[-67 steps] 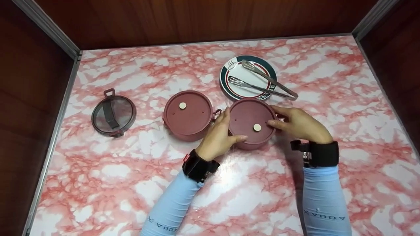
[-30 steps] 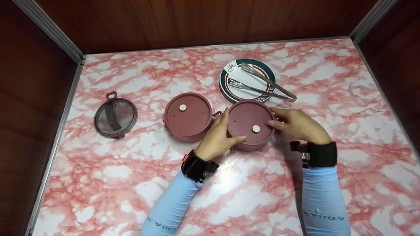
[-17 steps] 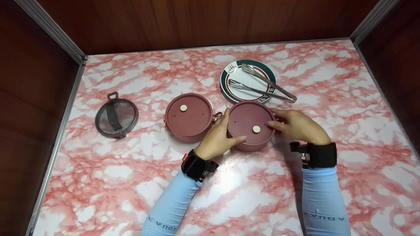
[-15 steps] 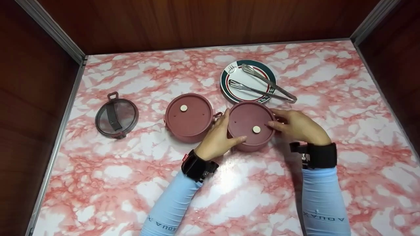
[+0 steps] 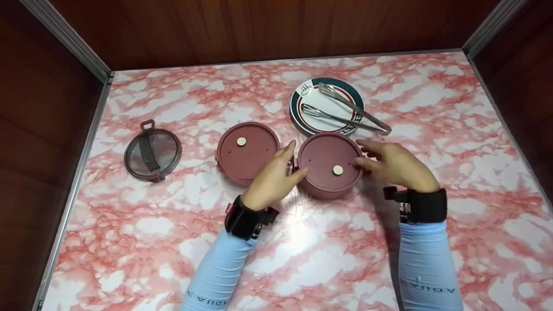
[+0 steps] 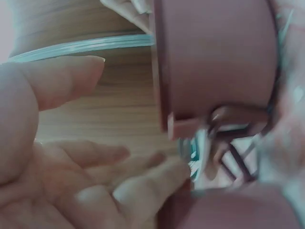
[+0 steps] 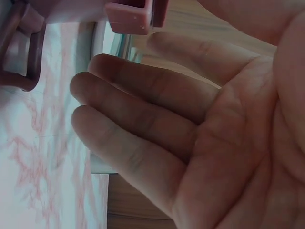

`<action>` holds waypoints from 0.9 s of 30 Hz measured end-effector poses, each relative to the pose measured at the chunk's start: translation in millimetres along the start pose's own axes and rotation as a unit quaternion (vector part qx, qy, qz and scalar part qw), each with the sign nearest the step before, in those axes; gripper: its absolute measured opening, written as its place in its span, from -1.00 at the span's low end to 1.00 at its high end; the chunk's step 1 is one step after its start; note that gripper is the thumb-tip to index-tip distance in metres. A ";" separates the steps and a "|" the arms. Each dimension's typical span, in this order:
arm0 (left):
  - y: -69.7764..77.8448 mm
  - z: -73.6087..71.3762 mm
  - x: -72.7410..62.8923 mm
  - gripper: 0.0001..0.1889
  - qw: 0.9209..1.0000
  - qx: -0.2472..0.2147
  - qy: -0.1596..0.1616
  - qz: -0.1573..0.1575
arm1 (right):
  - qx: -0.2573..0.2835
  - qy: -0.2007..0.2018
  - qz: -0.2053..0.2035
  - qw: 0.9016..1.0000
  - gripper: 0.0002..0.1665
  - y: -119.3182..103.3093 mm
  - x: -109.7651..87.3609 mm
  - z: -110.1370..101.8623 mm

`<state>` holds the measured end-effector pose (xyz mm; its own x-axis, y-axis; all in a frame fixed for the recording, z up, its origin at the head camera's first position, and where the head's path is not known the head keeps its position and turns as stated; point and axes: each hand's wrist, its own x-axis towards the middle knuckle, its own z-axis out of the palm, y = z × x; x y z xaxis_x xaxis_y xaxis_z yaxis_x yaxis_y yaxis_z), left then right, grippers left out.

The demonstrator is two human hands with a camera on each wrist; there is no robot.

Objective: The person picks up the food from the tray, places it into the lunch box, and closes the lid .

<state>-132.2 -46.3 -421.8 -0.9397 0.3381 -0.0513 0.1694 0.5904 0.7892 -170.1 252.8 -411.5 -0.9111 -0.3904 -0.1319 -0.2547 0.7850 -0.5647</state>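
Two round reddish-brown lidded containers stand side by side, each with a cream knob on its lid. The right container sits between my hands. My left hand is in the gap between the two, its fingers relaxed and overlapping the edge of the left container in the head view. The left wrist view shows that palm apart from the right container's wall and its side clasp. My right hand is at the right container's right side, fingers loosely extended and holding nothing. In the right wrist view its fingers lie below a clasp.
Behind the right container lies a green-rimmed white plate with open metal tongs across it. Far left is a round, see-through piece with a dark strap and loop handle. Wooden panels wall in the marbled table.
My left hand has come off the right container and moved left, toward the left container. The right hand has eased slightly outward. Both containers stay about where they were.
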 end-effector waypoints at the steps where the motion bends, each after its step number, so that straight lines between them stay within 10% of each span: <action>1: 0.8 -3.8 -0.7 -0.21 1.000 -0.004 0.004 0.003 | -0.003 0.006 -0.004 1.000 -0.31 -0.7 -0.7 -1.0; 7: -1.2 -34.6 -8.7 -0.47 0.996 -0.056 0.065 0.013 | -0.006 0.113 -0.045 0.993 -0.54 -9.2 -1.4 -4.3; 14: -34.1 -80.3 -17.7 -0.64 0.977 -0.042 0.210 0.003 | -0.013 0.296 -0.121 0.947 -0.75 -40.6 4.8 7.9; 19: -62.4 -101.7 -23.8 -0.60 0.974 -0.038 0.218 -0.059 | -0.009 0.286 -0.167 0.943 -0.70 -74.1 9.8 29.8; 27: -88.2 -103.9 -16.3 -0.51 0.980 -0.025 0.150 -0.127 | 0.023 0.203 -0.133 0.970 -0.52 -125.3 21.4 71.8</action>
<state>-162.7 -180.0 -427.1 -0.9960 -0.0506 -0.0734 -0.0891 0.5878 0.8041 -134.4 111.5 -402.0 -0.8698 -0.3477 0.3502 -0.4925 0.6558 -0.5722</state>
